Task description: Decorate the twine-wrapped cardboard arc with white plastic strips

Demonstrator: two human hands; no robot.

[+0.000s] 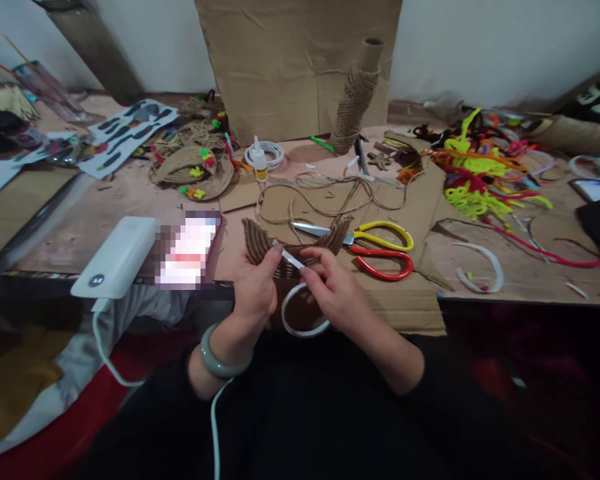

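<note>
My left hand [255,287] and my right hand [330,287] are close together at the table's near edge. Both pinch a thin white strip [293,259] of tape whose loose end curls into a loop [300,327] below my hands. Behind the fingers sits a brown, ribbed, twine-covered curved piece [260,240]. A green bangle [220,360] circles my left wrist. Yellow and red scissors [380,243] lie on the cardboard just right of my hands.
A white power bank [117,257] and a phone [190,250] lie left. Further back are a glue bottle [260,160], a white tape roll [273,152], twine pieces [195,167], a twine-wrapped tube [355,100], upright cardboard [300,60]. Coloured pipe cleaners [475,173] pile right.
</note>
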